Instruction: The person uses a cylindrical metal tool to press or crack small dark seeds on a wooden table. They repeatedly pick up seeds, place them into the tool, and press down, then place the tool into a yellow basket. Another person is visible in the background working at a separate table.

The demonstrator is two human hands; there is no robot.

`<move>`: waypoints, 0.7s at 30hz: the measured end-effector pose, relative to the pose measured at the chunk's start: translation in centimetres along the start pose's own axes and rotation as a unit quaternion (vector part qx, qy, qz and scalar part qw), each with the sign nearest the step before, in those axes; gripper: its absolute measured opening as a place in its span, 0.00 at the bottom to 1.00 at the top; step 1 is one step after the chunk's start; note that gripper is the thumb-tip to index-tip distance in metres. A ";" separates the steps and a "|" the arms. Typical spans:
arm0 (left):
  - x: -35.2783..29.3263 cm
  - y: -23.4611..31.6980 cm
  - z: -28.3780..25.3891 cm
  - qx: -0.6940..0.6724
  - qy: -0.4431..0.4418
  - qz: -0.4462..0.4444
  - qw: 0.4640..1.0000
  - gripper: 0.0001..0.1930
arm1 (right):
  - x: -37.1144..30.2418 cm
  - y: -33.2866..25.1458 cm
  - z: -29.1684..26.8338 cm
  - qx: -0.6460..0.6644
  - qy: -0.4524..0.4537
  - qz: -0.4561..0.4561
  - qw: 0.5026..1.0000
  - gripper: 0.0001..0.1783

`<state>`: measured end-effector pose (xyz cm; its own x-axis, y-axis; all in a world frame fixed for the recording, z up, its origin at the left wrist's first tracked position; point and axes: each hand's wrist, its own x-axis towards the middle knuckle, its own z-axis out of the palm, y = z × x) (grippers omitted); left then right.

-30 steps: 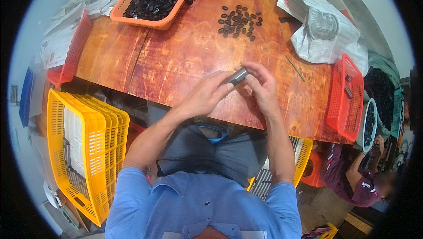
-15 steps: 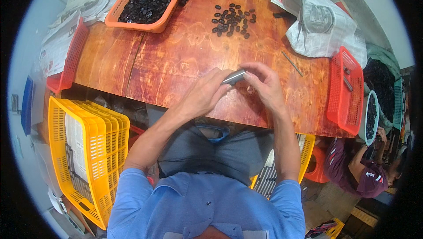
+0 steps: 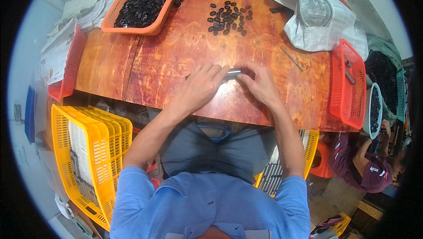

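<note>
A dark grey, shiny cylindrical rod (image 3: 232, 74) lies nearly level between my hands, low over the near part of the wooden table. My left hand (image 3: 199, 87) is closed over its left part, back of the hand upward, and a dark tip pokes out beyond the knuckles. At the rod's right end my right hand (image 3: 260, 84) grips with thumb and curled fingers. Most of the rod is hidden under the left fingers. Farther out on the table lies a loose cluster of small black oval pieces (image 3: 229, 17).
An orange basket (image 3: 150, 30) full of black pieces stands far left. A thin metal rod (image 3: 291, 59) lies right of my hands, near crumpled newspaper (image 3: 326, 27) and a red basket (image 3: 346, 84). Yellow crates (image 3: 94, 151) stand lower left. Another person (image 3: 363, 164) works at the right.
The rod has turned from slanting to nearly level. My left hand has slid over more of it, and a dark tip now shows at its left. The whole view has shifted slightly.
</note>
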<state>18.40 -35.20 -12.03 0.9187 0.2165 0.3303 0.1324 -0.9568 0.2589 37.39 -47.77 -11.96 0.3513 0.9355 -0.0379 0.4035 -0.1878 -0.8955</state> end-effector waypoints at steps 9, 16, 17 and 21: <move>-0.5 1.1 0.8 -0.069 0.072 -0.018 0.995 0.24 | -1.4 -0.2 0.1 -0.104 0.064 -0.205 0.971 0.13; -1.1 1.5 1.3 -0.039 0.100 -0.012 0.994 0.22 | -1.9 0.8 0.9 -0.145 0.110 -0.267 0.946 0.12; -1.2 1.5 1.4 -0.047 0.107 -0.021 0.993 0.23 | -1.9 0.9 1.0 -0.145 0.111 -0.270 0.945 0.12; -1.0 2.0 1.0 -0.048 0.093 -0.045 0.994 0.23 | -2.0 0.8 0.9 -0.151 0.108 -0.282 0.941 0.12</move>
<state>18.14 -37.54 -12.77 0.8194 0.3401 0.4613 0.1656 -0.9111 0.3775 36.21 -49.55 -13.02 0.1594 0.8358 0.5254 0.7871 0.2136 -0.5786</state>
